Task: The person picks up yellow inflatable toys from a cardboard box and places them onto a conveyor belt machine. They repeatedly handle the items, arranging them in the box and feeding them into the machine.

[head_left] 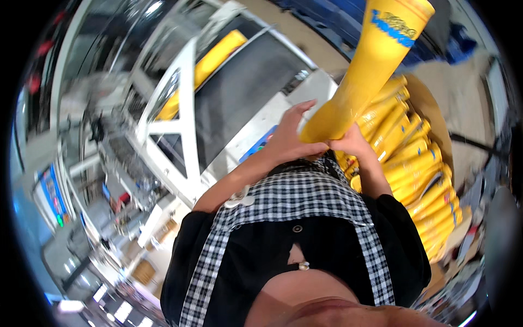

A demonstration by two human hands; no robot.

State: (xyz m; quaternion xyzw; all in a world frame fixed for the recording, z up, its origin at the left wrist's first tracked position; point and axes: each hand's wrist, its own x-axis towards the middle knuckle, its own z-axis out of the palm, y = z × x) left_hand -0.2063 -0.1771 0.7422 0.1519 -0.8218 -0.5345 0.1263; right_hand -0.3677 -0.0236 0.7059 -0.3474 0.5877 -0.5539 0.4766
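A long, glossy yellow tube [362, 76] with blue printing near its far end leans up and away from me, its near end low between my hands. My left hand [289, 136] cups the left side of that near end, thumb across the bottom and fingers curved along the side. On the other side my right hand [351, 144] grips the same end from below and the right. Part of the right fingers is hidden behind the tube. Just beyond my right hand lies a pile of similar yellow tubes [397, 131].
A large cardboard box [436, 106] holds the piled tubes on the right. At the left stands a machine with a white frame [188, 109] and a dark mesh conveyor belt [245, 82]; another yellow tube [218, 54] lies along it. Blue material [463, 43] is at the far right.
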